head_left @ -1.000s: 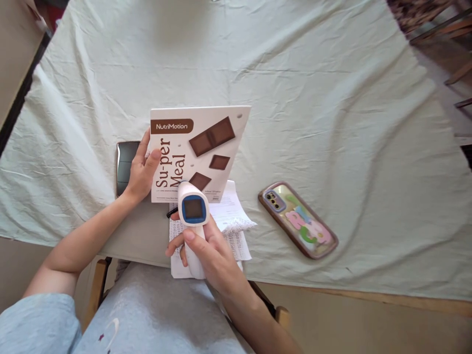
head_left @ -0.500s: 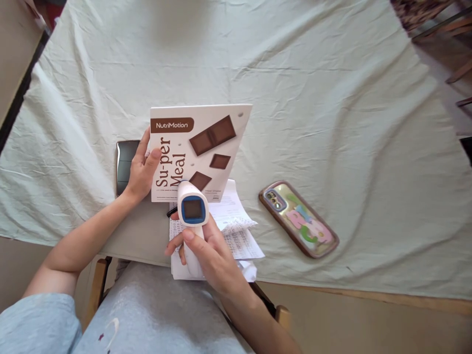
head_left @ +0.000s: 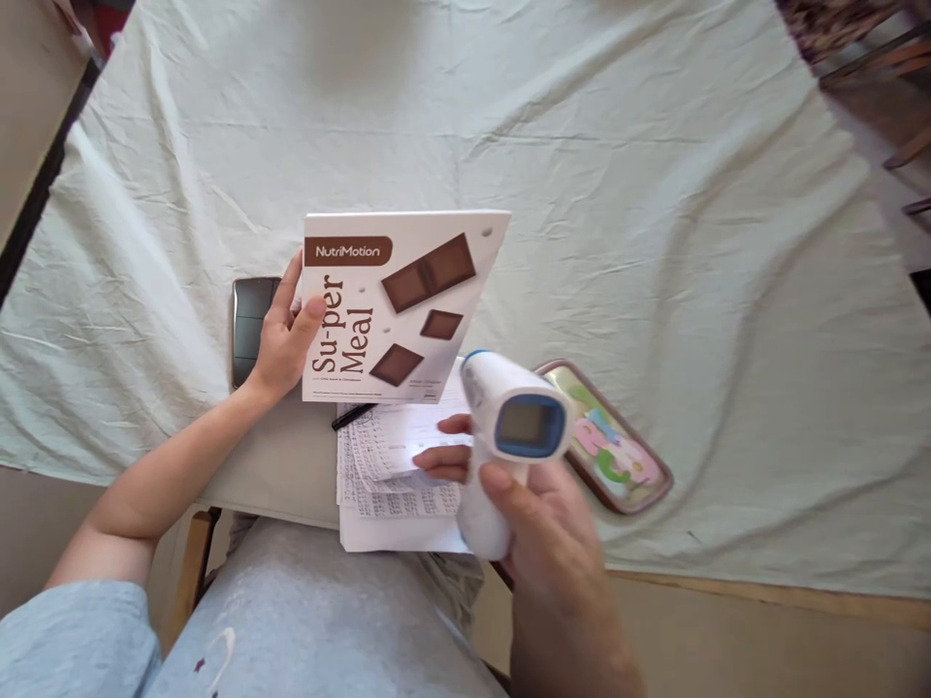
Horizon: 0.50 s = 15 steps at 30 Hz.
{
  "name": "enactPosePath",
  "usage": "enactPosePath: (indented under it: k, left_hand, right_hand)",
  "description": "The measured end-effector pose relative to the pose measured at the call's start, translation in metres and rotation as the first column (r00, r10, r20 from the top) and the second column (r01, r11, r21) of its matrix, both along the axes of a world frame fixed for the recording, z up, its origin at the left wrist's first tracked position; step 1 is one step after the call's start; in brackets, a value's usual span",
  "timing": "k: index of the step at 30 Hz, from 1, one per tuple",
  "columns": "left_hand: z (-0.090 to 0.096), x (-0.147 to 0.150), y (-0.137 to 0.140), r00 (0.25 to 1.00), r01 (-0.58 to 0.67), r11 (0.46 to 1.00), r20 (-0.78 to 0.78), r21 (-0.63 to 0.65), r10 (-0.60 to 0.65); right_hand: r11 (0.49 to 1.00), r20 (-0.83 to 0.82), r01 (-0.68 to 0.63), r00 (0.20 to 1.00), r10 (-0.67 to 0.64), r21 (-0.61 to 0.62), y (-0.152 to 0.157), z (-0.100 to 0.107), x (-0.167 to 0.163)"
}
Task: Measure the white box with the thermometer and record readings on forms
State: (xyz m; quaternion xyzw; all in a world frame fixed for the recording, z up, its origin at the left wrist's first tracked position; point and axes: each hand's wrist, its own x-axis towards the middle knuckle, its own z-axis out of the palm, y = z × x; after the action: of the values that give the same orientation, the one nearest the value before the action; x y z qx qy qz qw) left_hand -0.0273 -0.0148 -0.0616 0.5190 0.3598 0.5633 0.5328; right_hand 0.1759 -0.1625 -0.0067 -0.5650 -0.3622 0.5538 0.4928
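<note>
A white NutriMotion "Su-per Meal" box [head_left: 407, 320] with chocolate pieces printed on its front is held up by its left edge. My left hand [head_left: 285, 334] grips it there, thumb on the front and fingers behind. In my right hand [head_left: 542, 514] is a white infrared thermometer [head_left: 509, 388] with a blue-rimmed screen facing me; the screen looks dark and nothing on it can be read. The thermometer covers part of a phone in a clear, brown-rimmed case [head_left: 618, 441]. Beneath the box lies a stack of written papers [head_left: 407, 533] with a black pen [head_left: 353, 417] on it.
A pale green, wrinkled cloth [head_left: 655, 194] covers the table. Behind my left hand lies a dark, glossy rectangular object [head_left: 247, 325]. Part of a wooden chair [head_left: 193, 572] shows at the table's near edge.
My right hand has carried the thermometer to the right, from in front of the box to over the papers' right side and the phone. The box has shifted only slightly right.
</note>
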Motion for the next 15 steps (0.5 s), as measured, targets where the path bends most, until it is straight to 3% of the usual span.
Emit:
enactPosePath:
  k: [2, 4, 8, 11, 15]
  left_hand:
    - [-0.002, -0.001, 0.001, 1.000, 0.006, 1.000, 0.000, 0.008, -0.006]
    - [-0.003, -0.001, 0.001, 1.000, 0.006, 1.000, -0.001, 0.013, -0.005]
    - [-0.001, -0.001, 0.002, 1.000, -0.015, 1.000, 0.023, -0.002, 0.015]
    - [0.003, -0.001, 0.003, 0.999, -0.032, 0.999, 0.041, -0.007, 0.032]
    - [0.006, 0.000, 0.003, 0.998, -0.029, 0.999, 0.056, 0.017, 0.028]
  right_hand:
    - [0.995, 0.204, 0.099, 0.974, -0.098, 0.005, 0.006, -0.004, 0.017]
    - [0.987, 0.443, 0.159, 0.884, -0.149, 0.015, 0.015, -0.010, 0.031]
    - [0.982, 0.843, 0.160, 0.510, -0.171, 0.102, 0.036, -0.027, 0.044]
    - [0.987, 0.937, 0.084, 0.311, -0.157, 0.138, 0.050, -0.042, 0.043]
    - [0.995, 0.978, 0.035, 0.181, -0.103, 0.098, 0.061, -0.055, 0.038]
